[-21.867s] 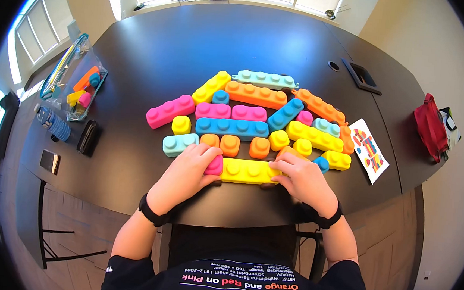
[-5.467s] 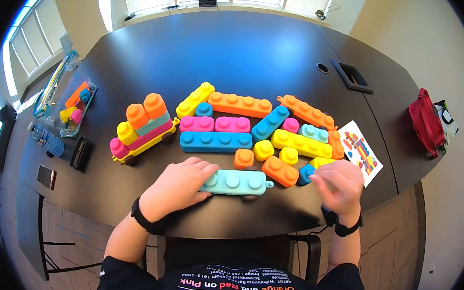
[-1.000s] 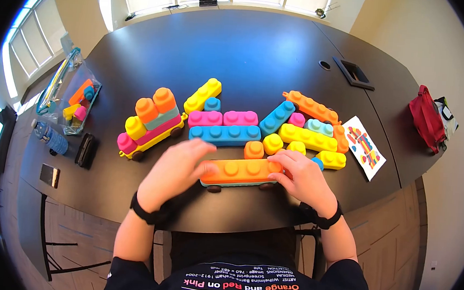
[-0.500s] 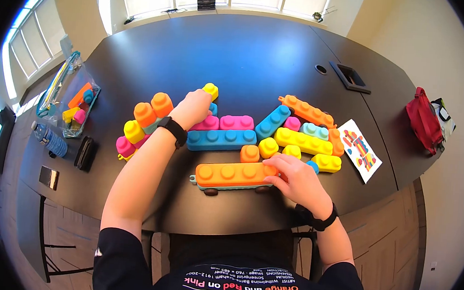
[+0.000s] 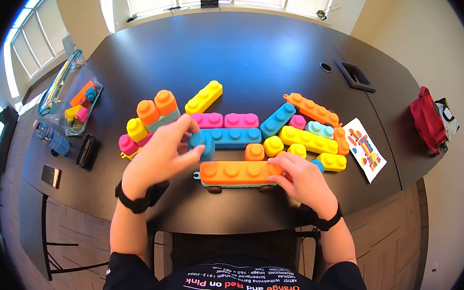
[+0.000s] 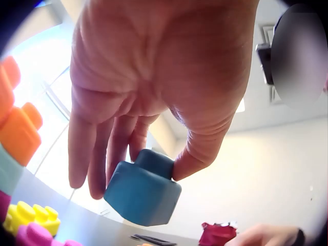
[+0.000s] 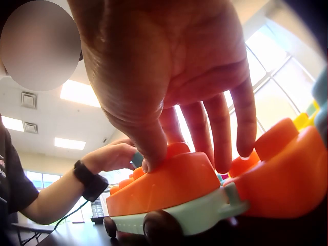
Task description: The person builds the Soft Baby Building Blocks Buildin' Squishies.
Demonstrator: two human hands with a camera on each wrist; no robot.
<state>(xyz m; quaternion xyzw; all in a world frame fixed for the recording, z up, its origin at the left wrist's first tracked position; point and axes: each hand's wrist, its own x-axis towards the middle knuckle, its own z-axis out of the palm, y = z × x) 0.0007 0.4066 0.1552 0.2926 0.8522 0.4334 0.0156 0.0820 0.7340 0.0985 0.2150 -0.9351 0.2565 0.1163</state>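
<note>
Between its thumb and fingers, the left hand [image 5: 160, 153] pinches a small blue block [image 5: 203, 145]; the left wrist view shows the blue block [image 6: 143, 188] held clear of the table. The right hand [image 5: 306, 182] grips the right end of a long orange block [image 5: 232, 171], which lies on a light teal wheeled base [image 5: 198, 176]. In the right wrist view the thumb presses on the orange block [image 7: 164, 184] above the teal base [image 7: 195, 211]. A stacked train car with orange blocks [image 5: 147, 111] stands to the left, partly hidden by the left hand.
Pink, blue, yellow [image 5: 204, 97] and orange blocks lie beyond the hands. A printed picture sheet [image 5: 365, 150] is at the right, with a red bag [image 5: 427, 119] farther out. A clear bag [image 5: 61, 104], bottle [image 5: 51, 137] and black case [image 5: 87, 151] sit at the left.
Over the last half second, the left hand has come back toward the orange block, bringing the small blue block from beside the yellow one. The right hand stays at the car's right end.
</note>
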